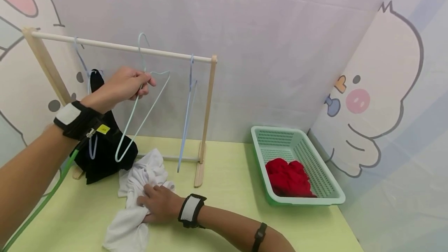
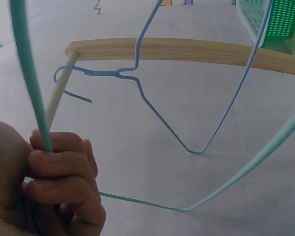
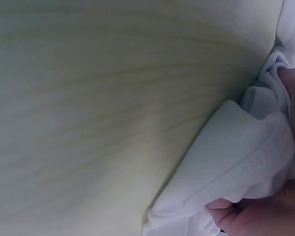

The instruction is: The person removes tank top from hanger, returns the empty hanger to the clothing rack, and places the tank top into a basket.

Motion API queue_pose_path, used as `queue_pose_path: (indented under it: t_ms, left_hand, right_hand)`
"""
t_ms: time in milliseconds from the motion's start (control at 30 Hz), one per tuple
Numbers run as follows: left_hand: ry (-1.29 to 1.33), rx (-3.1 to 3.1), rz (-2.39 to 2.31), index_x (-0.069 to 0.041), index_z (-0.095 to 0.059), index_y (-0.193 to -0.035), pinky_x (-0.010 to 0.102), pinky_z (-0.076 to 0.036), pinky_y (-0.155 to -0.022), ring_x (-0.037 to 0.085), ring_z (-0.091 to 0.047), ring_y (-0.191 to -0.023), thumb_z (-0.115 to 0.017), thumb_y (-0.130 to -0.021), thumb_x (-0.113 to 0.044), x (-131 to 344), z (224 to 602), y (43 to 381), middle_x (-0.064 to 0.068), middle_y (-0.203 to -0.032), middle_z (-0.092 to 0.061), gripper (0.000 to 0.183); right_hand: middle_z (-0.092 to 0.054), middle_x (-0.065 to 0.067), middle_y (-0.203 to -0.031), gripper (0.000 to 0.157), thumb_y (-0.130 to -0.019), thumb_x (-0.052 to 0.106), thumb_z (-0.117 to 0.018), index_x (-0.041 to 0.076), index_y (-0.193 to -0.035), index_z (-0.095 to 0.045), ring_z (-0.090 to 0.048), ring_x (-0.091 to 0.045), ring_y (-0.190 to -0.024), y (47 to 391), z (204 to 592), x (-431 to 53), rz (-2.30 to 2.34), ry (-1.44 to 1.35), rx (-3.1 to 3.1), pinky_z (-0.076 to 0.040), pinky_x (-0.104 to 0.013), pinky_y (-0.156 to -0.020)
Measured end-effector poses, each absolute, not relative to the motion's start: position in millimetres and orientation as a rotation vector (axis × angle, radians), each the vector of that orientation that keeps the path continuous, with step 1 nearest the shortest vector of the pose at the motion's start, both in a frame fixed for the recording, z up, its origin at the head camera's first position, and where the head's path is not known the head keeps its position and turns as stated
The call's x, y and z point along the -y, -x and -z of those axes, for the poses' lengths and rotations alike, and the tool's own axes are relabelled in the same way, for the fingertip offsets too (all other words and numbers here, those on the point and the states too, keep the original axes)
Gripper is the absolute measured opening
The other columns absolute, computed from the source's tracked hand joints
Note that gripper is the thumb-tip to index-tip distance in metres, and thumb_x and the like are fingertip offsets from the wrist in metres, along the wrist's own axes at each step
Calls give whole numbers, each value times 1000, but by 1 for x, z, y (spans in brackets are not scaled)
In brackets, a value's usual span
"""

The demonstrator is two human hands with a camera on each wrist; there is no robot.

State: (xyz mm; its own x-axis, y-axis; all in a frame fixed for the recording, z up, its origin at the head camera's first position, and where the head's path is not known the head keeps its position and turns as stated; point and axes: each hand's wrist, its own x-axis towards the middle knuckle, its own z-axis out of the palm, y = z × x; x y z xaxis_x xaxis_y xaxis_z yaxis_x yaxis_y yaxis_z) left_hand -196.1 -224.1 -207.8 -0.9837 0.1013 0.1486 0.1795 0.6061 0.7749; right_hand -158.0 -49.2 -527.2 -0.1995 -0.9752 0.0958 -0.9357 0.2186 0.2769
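Observation:
My left hand [image 1: 129,83] grips a pale green wire hanger [image 2: 29,73] just below its neck, fingers curled round one shoulder. The hanger's hook is up at the rod of a small wooden clothes rack [image 1: 115,46], and its lower part slants down toward the table. Lower down, my right hand [image 1: 161,203] holds a crumpled white garment [image 1: 126,224] on the table. In the right wrist view, folds of the white garment [image 3: 236,162] lie between the thumb and fingers. A black garment [image 1: 105,158] hangs on a blue hanger at the rack's left end.
A bare blue hanger [image 1: 185,127] hangs near the right post of the rack. To the right, a green plastic basket [image 1: 260,158] contains a red garment [image 1: 288,178]. The pale yellow table [image 1: 224,174] meets a light curtain [image 1: 262,49] with cartoon animals behind and at the sides.

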Motion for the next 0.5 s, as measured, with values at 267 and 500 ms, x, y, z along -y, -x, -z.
queue_pose_path:
  t_ms: [267,500]
  left_hand:
    - [229,2774,1298,6,-64,-126,27,-39,-58,11,-46,-64,-36,-118,-30,225,219,209,-4,-69,-53,46]
    - [249,2775,1276,6,-66,-124,26,-39,-56,11,-45,-61,-37,-118,-30,224,227,210,-3,-69,-54,47]
  right_hand:
    - [-45,4,-111,45,-102,63,-62,27,-129,-60,-38,-4,-83,155,528,45,246,-1814,2272,-32,-14,-72]
    - [-45,4,-111,44,-102,62,-63,27,-129,-62,-38,-5,-83,156,533,38,192,-1815,2234,-33,-15,-73]
